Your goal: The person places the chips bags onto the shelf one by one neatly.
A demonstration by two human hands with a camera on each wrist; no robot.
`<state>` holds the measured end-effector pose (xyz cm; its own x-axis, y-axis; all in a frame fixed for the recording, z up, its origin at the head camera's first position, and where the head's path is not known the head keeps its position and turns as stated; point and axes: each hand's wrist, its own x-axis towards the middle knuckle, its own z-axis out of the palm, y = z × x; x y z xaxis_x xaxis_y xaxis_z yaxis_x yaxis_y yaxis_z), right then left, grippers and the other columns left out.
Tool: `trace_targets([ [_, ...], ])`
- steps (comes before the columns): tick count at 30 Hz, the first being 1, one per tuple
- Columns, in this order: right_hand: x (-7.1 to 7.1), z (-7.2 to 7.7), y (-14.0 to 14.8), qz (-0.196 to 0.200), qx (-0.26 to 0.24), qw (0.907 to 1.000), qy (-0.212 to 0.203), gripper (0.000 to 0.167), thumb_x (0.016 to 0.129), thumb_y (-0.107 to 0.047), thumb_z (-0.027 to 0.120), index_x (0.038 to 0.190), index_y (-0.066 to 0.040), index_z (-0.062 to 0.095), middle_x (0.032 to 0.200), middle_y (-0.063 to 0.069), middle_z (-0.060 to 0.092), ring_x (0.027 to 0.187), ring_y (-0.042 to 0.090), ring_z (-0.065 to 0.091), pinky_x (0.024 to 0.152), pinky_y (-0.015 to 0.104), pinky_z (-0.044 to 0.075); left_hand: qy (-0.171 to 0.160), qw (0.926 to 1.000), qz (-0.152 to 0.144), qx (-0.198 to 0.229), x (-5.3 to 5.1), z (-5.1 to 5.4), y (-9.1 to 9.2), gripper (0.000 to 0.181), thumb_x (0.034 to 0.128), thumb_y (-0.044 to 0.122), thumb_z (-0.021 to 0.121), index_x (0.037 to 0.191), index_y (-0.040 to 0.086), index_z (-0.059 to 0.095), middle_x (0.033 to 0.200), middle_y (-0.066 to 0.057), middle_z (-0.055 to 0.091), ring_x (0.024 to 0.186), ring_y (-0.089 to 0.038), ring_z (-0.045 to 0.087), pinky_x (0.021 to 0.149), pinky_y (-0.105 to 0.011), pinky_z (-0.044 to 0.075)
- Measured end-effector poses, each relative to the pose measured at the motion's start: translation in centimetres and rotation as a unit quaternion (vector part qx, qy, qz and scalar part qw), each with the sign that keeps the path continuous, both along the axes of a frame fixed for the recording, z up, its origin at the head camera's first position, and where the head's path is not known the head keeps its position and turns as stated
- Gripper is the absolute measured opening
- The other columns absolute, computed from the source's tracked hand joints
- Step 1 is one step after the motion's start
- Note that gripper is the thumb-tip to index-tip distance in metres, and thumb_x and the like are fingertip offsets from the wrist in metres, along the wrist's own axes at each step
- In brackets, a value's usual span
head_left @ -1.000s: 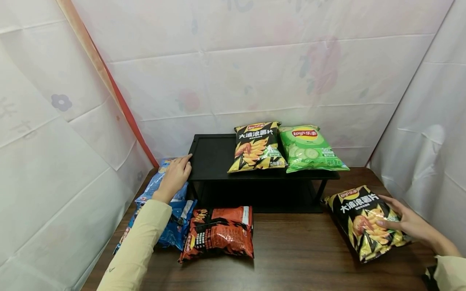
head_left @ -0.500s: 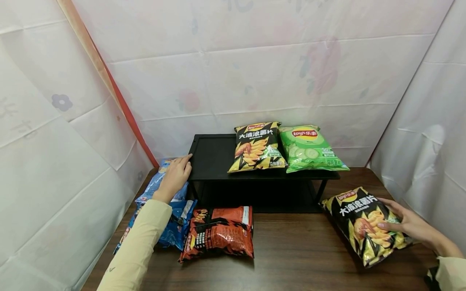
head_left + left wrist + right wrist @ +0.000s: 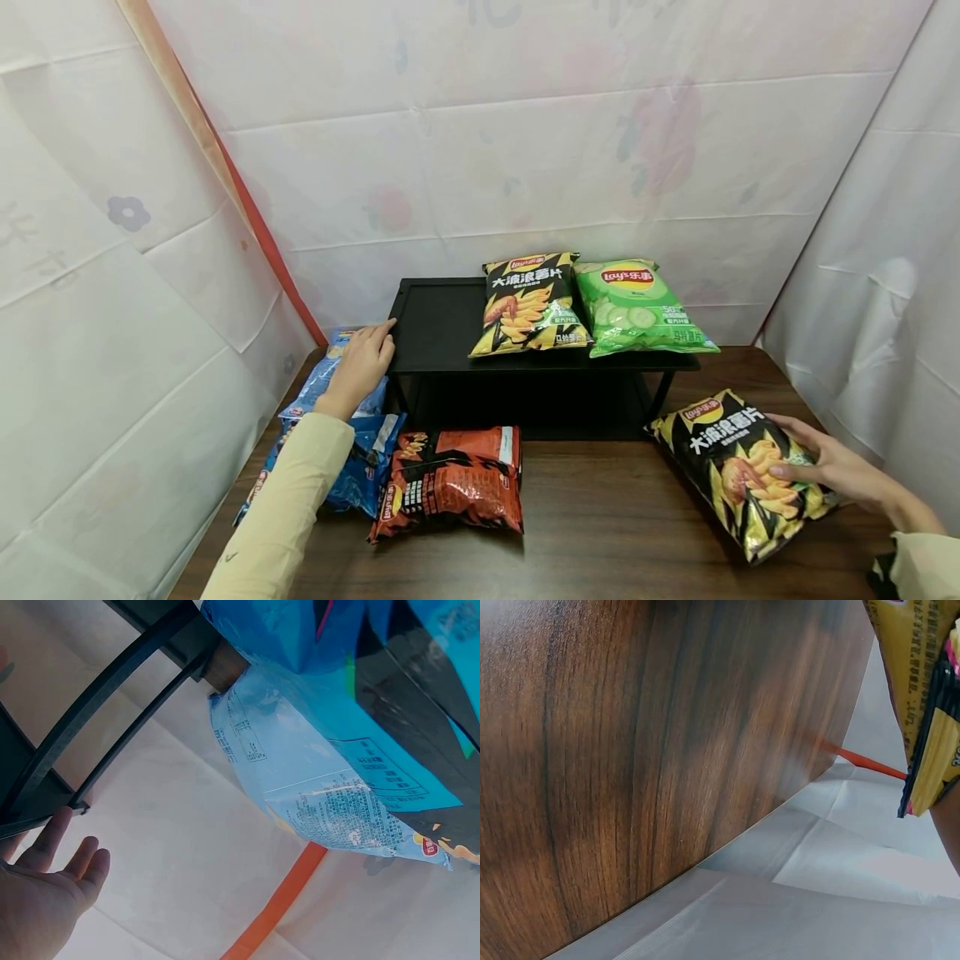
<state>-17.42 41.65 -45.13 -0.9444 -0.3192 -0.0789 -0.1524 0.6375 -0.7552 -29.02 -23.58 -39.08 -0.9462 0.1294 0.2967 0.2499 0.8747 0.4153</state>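
Note:
At the right, my right hand (image 3: 836,468) grips a black-and-yellow bag of chips (image 3: 735,467) by its right side, thumb across the front. The bag is tilted above the table; one of its ends shows in the right wrist view. My left hand (image 3: 362,360) touches the left edge of a black two-tier shelf (image 3: 438,321), its fingers (image 3: 54,834) extended in the left wrist view. On the shelf's top lie another black-and-yellow chip bag (image 3: 528,304) and a green chip bag (image 3: 637,308), side by side.
A red chip bag (image 3: 457,479) lies on the wooden table (image 3: 600,517) before the shelf. Blue chip bags (image 3: 356,467) are at the left, partly behind the left forearm. White cloth (image 3: 450,150) surrounds the table at the back and sides.
The right hand has moved slightly left with its bag of chips, which sits a little lower in view. The left hand and the other bags keep their places.

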Motion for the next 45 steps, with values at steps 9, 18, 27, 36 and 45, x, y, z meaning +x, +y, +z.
trace_targets([
  [9, -0.1, 0.2, -1.0, 0.041, -0.042, 0.9978, -0.032, 0.073, 0.087, -0.008, 0.058, 0.143, 0.001, 0.012, 0.118, -0.030, 0.042, 0.097, -0.007, 0.053, 0.074, 0.021, 0.049, -0.002, 1.0000, 0.000, -0.003, 0.0, 0.0, 0.0, 0.046, 0.0998, 0.028, 0.027, 0.142, 0.010, 0.034, 0.139, -0.018, 0.041, 0.129, -0.037, 0.034, 0.108, -0.053, 0.024],
  [18, -0.6, 0.1, -2.3, 0.082, -0.064, 0.9926, -0.062, 0.074, 0.087, -0.007, 0.057, 0.144, 0.000, 0.010, 0.120, -0.026, 0.043, 0.100, -0.003, 0.055, 0.076, 0.027, 0.051, -0.006, 1.0000, -0.002, -0.001, 0.0, 0.1, 0.0, 0.046, 0.0998, 0.027, 0.028, 0.142, 0.009, 0.034, 0.140, -0.019, 0.040, 0.129, -0.037, 0.034, 0.109, -0.054, 0.023],
  [27, -0.7, -0.5, -3.5, 0.077, -0.019, 0.9968, -0.005, 0.076, 0.082, -0.012, 0.065, 0.144, -0.005, 0.021, 0.139, 0.027, 0.029, 0.103, -0.027, 0.024, 0.078, 0.064, 0.042, -0.006, 1.0000, 0.001, 0.004, 0.1, 0.1, 0.0, 0.046, 0.0997, 0.028, 0.028, 0.142, 0.010, 0.034, 0.139, -0.018, 0.041, 0.129, -0.036, 0.034, 0.108, -0.053, 0.024],
  [36, -1.0, -1.1, -3.8, 0.066, -0.022, 0.9970, -0.034, 0.080, 0.082, -0.013, 0.064, 0.144, 0.000, 0.015, 0.141, 0.038, 0.016, 0.124, 0.007, 0.036, 0.079, 0.067, 0.039, -0.011, 0.9999, -0.001, 0.010, 0.1, 0.1, 0.0, 0.047, 0.0998, 0.029, 0.027, 0.142, 0.011, 0.034, 0.141, -0.017, 0.039, 0.130, -0.036, 0.032, 0.108, -0.054, 0.024],
  [45, -1.4, -0.9, -4.0, 0.051, 0.023, 0.9962, -0.066, 0.061, 0.096, -0.025, 0.043, 0.145, -0.001, 0.016, 0.143, 0.039, 0.011, 0.124, 0.063, 0.013, 0.079, 0.068, 0.037, -0.010, 0.9999, 0.000, 0.008, 0.2, 0.1, 0.1, 0.046, 0.0999, 0.029, 0.027, 0.142, 0.011, 0.034, 0.141, -0.018, 0.039, 0.130, -0.036, 0.032, 0.108, -0.054, 0.024],
])
